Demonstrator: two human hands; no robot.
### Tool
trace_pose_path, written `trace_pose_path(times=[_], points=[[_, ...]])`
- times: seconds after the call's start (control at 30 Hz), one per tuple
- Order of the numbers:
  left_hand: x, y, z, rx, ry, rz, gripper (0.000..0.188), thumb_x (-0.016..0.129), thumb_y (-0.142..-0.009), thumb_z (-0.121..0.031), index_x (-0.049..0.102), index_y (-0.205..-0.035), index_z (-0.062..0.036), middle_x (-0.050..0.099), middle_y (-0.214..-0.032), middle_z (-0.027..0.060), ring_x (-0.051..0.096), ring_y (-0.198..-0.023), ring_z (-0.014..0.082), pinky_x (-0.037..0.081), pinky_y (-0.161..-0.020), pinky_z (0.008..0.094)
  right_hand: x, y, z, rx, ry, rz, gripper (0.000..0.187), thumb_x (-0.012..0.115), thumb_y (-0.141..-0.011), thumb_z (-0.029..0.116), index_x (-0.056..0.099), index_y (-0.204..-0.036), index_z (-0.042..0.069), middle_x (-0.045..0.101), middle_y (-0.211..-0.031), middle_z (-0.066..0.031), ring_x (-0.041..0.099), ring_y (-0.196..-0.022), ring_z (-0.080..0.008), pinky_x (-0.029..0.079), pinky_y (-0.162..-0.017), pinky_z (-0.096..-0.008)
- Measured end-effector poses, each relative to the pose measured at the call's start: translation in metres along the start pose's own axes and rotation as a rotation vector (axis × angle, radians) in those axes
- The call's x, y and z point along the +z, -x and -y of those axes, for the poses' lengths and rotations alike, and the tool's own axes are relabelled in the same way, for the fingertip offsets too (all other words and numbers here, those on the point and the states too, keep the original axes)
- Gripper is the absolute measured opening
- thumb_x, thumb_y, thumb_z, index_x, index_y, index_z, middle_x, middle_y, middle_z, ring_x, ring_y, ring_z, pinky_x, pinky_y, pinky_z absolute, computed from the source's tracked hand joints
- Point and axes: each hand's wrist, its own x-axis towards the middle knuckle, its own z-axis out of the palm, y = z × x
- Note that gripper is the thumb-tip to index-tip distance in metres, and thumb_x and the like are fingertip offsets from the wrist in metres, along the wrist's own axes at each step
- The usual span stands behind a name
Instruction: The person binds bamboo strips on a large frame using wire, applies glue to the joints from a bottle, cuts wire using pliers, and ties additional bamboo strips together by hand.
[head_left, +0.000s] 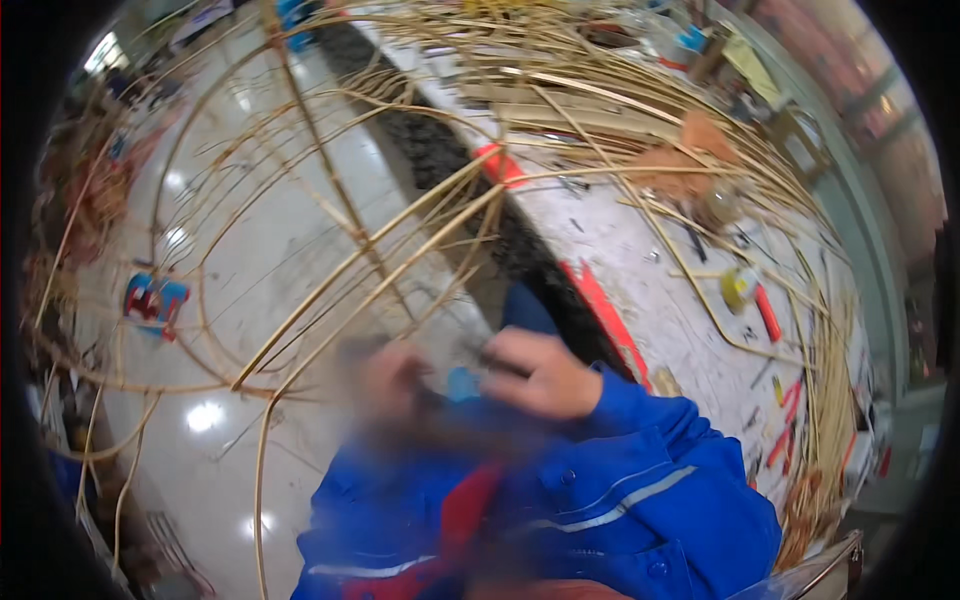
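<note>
My right hand [545,375] is in front of my chest, its fingers curled round something dark that I cannot make out. Facing it, my left hand [395,378] is smeared by motion, and its fingers cannot be told apart. A small light-blue patch [462,383] shows between the two hands. Just beyond them stands a large open frame of bent bamboo strips [365,246], its poles crossing and joined at several points. One long curved strip [262,480] comes down to the left of my blue sleeve. A dark blur hides the area under my left hand.
To the right runs a white workbench [610,240] with a red-and-black near edge. It carries heaped bamboo strips [570,100], orange-brown cloth-like material [690,160], a red-handled tool [768,312] and a yellow roll [738,288]. A blue-and-red stool-like object [155,302] stands on the shiny floor.
</note>
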Motion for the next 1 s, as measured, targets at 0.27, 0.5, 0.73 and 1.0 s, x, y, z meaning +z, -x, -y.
trace_pose_path(times=[0.27,0.5,0.73,1.0], points=[[-0.036,0.058,0.036,-0.618,0.183,-0.42,0.018,0.059,-0.095,-0.022,0.057,-0.087,-0.0053,0.059,-0.08,0.0062,0.057,-0.073,0.0146,0.049,-0.07,0.0301,-0.131,0.116,-0.088,0.381,1.021,-0.41,0.03,0.072,-0.079,0.024,0.065,-0.096,0.001,0.061,-0.109,-0.0176,0.058,-0.098,-0.036,0.048,-0.084,-0.0402],[-0.04,0.072,0.102,-0.791,0.094,-0.442,0.018,0.061,-0.095,-0.021,0.058,-0.086,-0.0051,0.059,-0.078,0.0042,0.057,-0.068,0.0131,0.048,-0.068,0.0277,-0.173,0.046,-0.1,0.462,0.779,-0.7,0.031,0.07,-0.083,0.032,0.066,-0.089,0.002,0.065,-0.086,-0.0167,0.063,-0.081,-0.0344,0.049,-0.073,-0.0413],[-0.012,0.045,0.008,-0.565,0.0,-0.187,0.02,0.064,-0.092,-0.021,0.062,-0.086,-0.002,0.064,-0.082,0.0053,0.059,-0.075,0.0117,0.047,-0.071,0.0258,-0.26,-0.039,-0.197,0.707,0.742,-0.719,0.043,0.066,-0.08,0.041,0.072,-0.101,0.004,0.07,-0.096,-0.02,0.068,-0.084,-0.0351,0.051,-0.079,-0.0406],[-0.015,0.068,-0.015,-0.52,0.052,-0.121,0.024,0.066,-0.091,-0.024,0.063,-0.089,-0.0001,0.065,-0.084,0.0065,0.06,-0.077,0.0127,0.049,-0.073,0.0263,-0.265,-0.076,-0.105,0.224,-0.271,-1.02,0.017,0.065,-0.087,0.017,0.066,-0.095,0.001,0.066,-0.076,-0.0075,0.061,-0.058,-0.0133,0.045,-0.046,-0.0219]])
